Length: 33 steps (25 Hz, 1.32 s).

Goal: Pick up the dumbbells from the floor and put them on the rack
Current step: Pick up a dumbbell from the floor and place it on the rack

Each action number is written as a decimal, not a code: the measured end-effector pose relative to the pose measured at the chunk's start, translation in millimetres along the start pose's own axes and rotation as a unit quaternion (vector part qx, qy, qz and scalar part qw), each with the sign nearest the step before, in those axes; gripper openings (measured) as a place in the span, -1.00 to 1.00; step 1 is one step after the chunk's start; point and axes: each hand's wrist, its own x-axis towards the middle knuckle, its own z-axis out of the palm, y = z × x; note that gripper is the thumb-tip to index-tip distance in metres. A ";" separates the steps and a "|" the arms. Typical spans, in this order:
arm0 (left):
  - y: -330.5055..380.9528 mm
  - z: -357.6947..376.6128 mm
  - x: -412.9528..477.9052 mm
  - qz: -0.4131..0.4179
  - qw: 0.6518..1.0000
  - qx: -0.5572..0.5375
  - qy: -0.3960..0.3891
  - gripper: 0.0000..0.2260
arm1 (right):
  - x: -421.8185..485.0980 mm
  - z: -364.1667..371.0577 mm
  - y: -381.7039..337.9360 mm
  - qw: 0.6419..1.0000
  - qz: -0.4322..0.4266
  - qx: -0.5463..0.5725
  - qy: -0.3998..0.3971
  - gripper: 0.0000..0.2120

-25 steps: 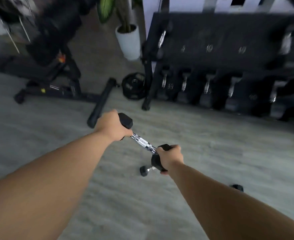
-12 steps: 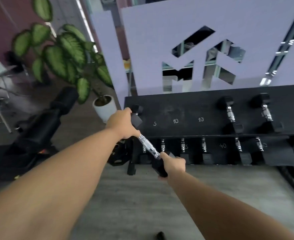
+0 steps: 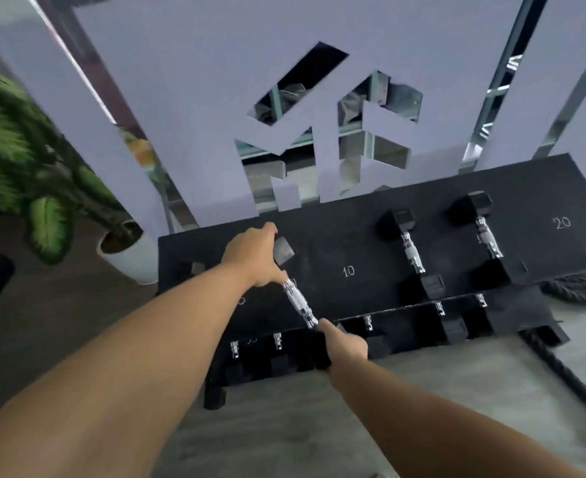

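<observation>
Chrome handle of the dumbbell (image 3: pixel 298 305) slants over the rack (image 3: pixel 457 236) top shelf, near the 10; left hand (image 3: pixel 253 257) cups the far head, right hand (image 3: pixel 346 346) wraps the near head, seemingly sharing weight for lowering

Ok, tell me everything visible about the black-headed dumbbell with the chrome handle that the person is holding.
The black-headed dumbbell with the chrome handle has blocky, matte, rubber-looking heads and a shiny knurled metal grip. It is held at a slant over the left part of the black rack's top shelf. The left hand grips the far head and the right hand grips the near head, largely hiding it. Whether it already rests on the shelf cannot be told.
</observation>
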 end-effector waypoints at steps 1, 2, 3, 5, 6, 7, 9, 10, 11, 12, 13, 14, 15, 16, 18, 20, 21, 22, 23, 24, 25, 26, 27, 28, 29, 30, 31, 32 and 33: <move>8.4 4.2 20.3 0.015 1.000 0.005 -0.006 -0.17 | 13.4 -2.0 -12.9 1.000 0.004 -0.004 0.017 -0.58; 16.8 9.0 39.4 0.028 0.999 0.009 -0.016 -0.19 | 26.8 -4.5 -23.4 0.999 0.007 -0.009 0.034 -0.59; 25.8 14.7 63.6 0.042 0.999 0.015 -0.027 -0.22 | 43.0 -4.8 -35.6 0.999 0.011 -0.003 0.049 -0.61; 41.0 29.4 110.4 0.073 0.996 0.026 -0.040 -0.26 | 75.4 -1.3 -59.8 0.997 0.019 0.017 0.074 -0.63; 48.4 39.0 132.3 0.091 0.994 0.032 -0.049 -0.27 | 93.1 0.7 -69.4 0.996 0.027 0.021 0.088 -0.62; 56.2 49.8 154.5 0.108 0.991 0.041 -0.060 -0.29 | 111.4 1.8 -76.7 0.994 0.039 0.029 0.102 -0.62; 67.0 74.2 196.0 0.129 0.988 0.058 -0.069 -0.31 | 146.7 4.6 -91.4 0.991 0.050 0.042 0.120 -0.60; 69.0 87.0 211.5 0.132 0.987 0.056 -0.072 -0.31 | 162.6 5.9 -96.6 0.989 0.053 0.040 0.130 -0.59; 71.4 102.8 228.4 0.137 0.987 0.049 -0.074 -0.27 | 181.1 6.9 -101.3 0.987 0.057 0.039 0.143 -0.56; 73.5 118.6 243.7 0.143 0.986 0.045 -0.074 -0.21 | 199.4 7.0 -103.5 0.986 0.062 0.038 0.149 -0.52; 74.5 133.6 257.1 0.149 0.985 0.044 -0.077 -0.12 | 215.0 7.7 -104.5 0.985 0.067 0.030 0.155 -0.47; 74.3 146.9 269.0 0.152 0.984 0.043 -0.084 -0.03 | 228.0 9.4 -105.4 0.984 0.074 0.015 0.162 -0.40; 73.9 157.9 280.2 0.154 0.983 0.039 -0.092 0.03 | 238.3 11.8 -106.6 0.981 0.084 0.006 0.173 -0.35; 73.7 167.3 290.1 0.155 0.982 0.033 -0.102 0.06 | 247.2 12.9 -107.1 0.978 0.093 0.004 0.185 -0.30; 74.8 181.2 303.9 0.157 0.980 0.027 -0.122 0.07 | 258.9 14.9 -106.0 0.971 0.112 -0.005 0.211 -0.22; 76.1 193.7 311.4 0.168 0.975 0.021 -0.142 0.05 | 264.7 17.1 -105.0 0.962 0.134 -0.028 0.236 -0.20; 76.2 200.6 313.1 0.172 0.973 0.017 -0.151 0.02 | 266.3 18.3 -103.7 0.958 0.140 -0.040 0.248 -0.22; 75.7 206.7 313.0 0.174 0.972 0.016 -0.158 -0.02 | 267.3 19.9 -101.7 0.955 0.140 -0.048 0.258 -0.23; 74.0 211.3 312.2 0.175 0.971 0.018 -0.163 -0.07 | 267.9 21.8 -98.6 0.954 0.138 -0.050 0.263 -0.25; 71.9 215.2 312.2 0.178 0.970 0.022 -0.163 -0.13 | 268.3 23.9 -95.4 0.954 0.136 -0.047 0.265 -0.26; 68.7 218.3 312.1 0.180 0.970 0.026 -0.162 -0.18 | 268.0 26.2 -91.4 0.954 0.136 -0.045 0.264 -0.26; 65.7 220.5 311.6 0.182 0.969 0.030 -0.163 -0.21 | 266.6 27.7 -87.5 0.955 0.138 -0.045 0.259 -0.27; 63.8 221.5 310.8 0.185 0.968 0.039 -0.163 -0.21 | 265.6 27.8 -84.2 0.958 0.139 -0.049 0.247 -0.27; 63.6 221.2 310.4 0.189 0.967 0.051 -0.162 -0.19 | 264.3 26.3 -83.6 0.960 0.140 -0.055 0.235 -0.26; 64.6 220.0 311.3 0.192 0.966 0.061 -0.160 -0.15 | 264.0 23.6 -85.4 0.962 0.139 -0.068 0.224 -0.25; 65.7 218.9 313.3 0.194 0.966 0.066 -0.160 -0.10 | 264.2 20.9 -88.1 0.961 0.138 -0.096 0.218 -0.23; 66.3 216.7 315.5 0.193 0.965 0.068 -0.166 -0.06 | 264.0 18.7 -92.5 0.958 0.131 -0.141 0.213 -0.22; 66.1 213.7 317.4 0.193 0.963 0.071 -0.176 -0.05 | 263.1 17.7 -98.1 0.952 0.113 -0.190 0.214 -0.22; 64.4 209.5 318.4 0.193 0.960 0.074 -0.188 -0.07 | 261.2 17.1 -104.1 0.945 0.081 -0.232 0.217 -0.25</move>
